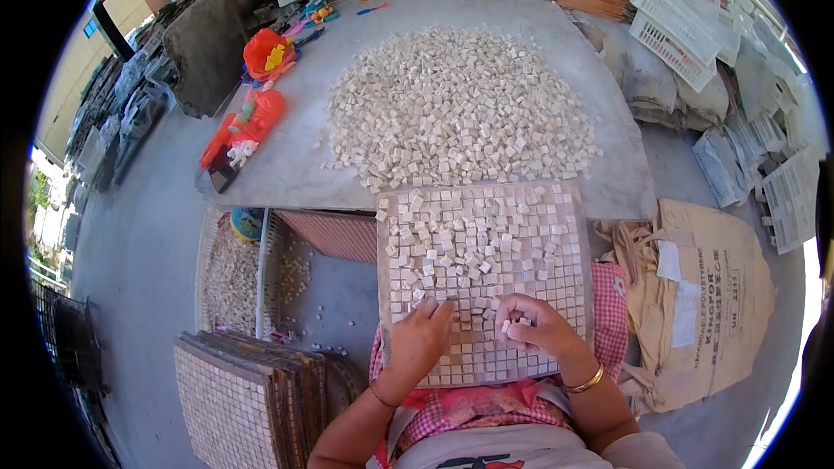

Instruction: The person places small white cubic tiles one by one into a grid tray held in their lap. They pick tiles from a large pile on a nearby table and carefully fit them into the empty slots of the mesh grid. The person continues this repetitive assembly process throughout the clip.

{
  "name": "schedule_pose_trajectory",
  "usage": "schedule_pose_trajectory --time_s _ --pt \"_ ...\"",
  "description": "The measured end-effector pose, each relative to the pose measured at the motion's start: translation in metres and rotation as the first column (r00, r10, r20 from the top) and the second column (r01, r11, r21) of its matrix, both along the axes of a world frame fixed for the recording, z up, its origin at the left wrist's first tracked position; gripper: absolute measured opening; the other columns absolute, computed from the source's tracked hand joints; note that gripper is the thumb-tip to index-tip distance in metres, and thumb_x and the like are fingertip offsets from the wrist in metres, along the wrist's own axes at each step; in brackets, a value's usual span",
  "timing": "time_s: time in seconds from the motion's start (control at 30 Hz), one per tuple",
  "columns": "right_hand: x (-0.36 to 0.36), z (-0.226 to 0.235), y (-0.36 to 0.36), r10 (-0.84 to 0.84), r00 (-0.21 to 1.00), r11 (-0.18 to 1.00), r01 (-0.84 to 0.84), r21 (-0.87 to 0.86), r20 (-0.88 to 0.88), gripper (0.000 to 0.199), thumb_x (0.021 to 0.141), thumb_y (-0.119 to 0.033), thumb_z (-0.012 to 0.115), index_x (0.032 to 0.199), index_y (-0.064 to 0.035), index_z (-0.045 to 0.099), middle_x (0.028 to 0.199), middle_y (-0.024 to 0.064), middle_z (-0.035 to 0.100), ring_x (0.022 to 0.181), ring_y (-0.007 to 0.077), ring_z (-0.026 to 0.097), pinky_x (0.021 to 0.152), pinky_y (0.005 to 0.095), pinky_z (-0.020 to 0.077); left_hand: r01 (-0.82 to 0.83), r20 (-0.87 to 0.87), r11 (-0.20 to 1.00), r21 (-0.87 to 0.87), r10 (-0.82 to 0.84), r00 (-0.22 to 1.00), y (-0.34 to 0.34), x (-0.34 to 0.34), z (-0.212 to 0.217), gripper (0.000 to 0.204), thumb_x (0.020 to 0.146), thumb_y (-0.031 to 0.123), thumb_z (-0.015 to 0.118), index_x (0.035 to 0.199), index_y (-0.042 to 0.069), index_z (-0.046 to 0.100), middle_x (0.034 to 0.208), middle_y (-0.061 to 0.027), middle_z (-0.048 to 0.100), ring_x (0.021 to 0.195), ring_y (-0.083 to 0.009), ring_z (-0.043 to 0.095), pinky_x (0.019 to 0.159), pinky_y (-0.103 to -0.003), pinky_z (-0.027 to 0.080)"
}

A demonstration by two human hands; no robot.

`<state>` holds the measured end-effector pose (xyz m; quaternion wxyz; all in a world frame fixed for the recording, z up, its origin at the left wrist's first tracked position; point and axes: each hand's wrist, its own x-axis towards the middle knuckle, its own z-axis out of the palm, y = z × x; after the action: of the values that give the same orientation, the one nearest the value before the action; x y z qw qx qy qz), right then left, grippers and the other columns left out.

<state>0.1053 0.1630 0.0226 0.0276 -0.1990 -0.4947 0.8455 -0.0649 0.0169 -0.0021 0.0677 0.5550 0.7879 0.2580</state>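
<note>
Nearest to me, my left hand (420, 339) lies flat and open on the grid tray (573, 295), fingers spread over the filled cells, I judge to steady it on my lap where it rests over a pink checked cloth (612, 313). My right hand (534, 326) is curled, pinching a small pale stone cube (506, 326) between fingertips just above the lower rows, held low so it can drop into a cell. The tray's near rows sit neatly filled while loose cubes (469, 234) lie scattered across its far half, within easy reach. To my left on the floor stands a stack of finished mosaic sheets (230, 391), and beyond it a white plastic basket (208, 243) holding more chips. To my right a tan woven sack (712, 295) lies flat, with a block of dark print on it and a white rectangular patch near its top. Farther out, the grey bench (278, 156) carries a large heap of cubes (460, 104), piled close to the tray's far edge. Red and orange bags (261, 113) sit at the bench's left, and white crates (678, 26) are stacked far right.
</note>
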Motion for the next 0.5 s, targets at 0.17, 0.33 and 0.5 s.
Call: schedule_pose_trajectory --time_s 0.17,0.33,0.5 --pt "-0.014 -0.024 -0.027 0.034 0.994 0.538 0.074 0.84 -0.109 0.012 0.083 -0.016 0.061 0.087 -0.0041 0.058 0.075 0.0059 0.055 0.063 0.0166 0.056 0.053 0.0314 0.0456 -0.096 0.213 0.99 0.102 0.073 0.974 -0.005 -0.002 0.0 0.014 0.076 0.01 0.066 0.087 0.007 0.059 0.079 -0.0111 0.059 0.068 -0.0305 0.059 0.056 -0.039 0.048" --pt "-0.03 -0.026 -0.047 -0.057 0.995 0.012 -0.079 0.997 0.08 0.01 0.076 -0.01 0.056 0.082 -0.0027 0.055 0.078 0.0106 0.051 0.069 0.0266 0.06 0.056 0.0371 0.049 -0.193 0.275 0.98 0.042 0.174 0.945 -0.015 -0.01 0.005 0.014 0.075 0.009 0.067 0.085 0.006 0.059 0.078 -0.0115 0.06 0.07 -0.0303 0.06 0.06 -0.038 0.048" --pt "-0.032 -0.026 -0.049 -0.07 0.996 -0.007 -0.064 0.998 0.064 0.01 0.073 -0.007 0.053 0.082 -0.0025 0.053 0.078 0.0121 0.051 0.07 0.0273 0.059 0.056 0.0364 0.0492 -0.177 0.166 0.984 -0.031 0.18 0.97 -0.015 -0.001 -0.001 0.015 0.075 0.008 0.066 0.088 0.007 0.058 0.079 -0.0114 0.06 0.072 -0.0304 0.061 0.062 -0.039 0.048"
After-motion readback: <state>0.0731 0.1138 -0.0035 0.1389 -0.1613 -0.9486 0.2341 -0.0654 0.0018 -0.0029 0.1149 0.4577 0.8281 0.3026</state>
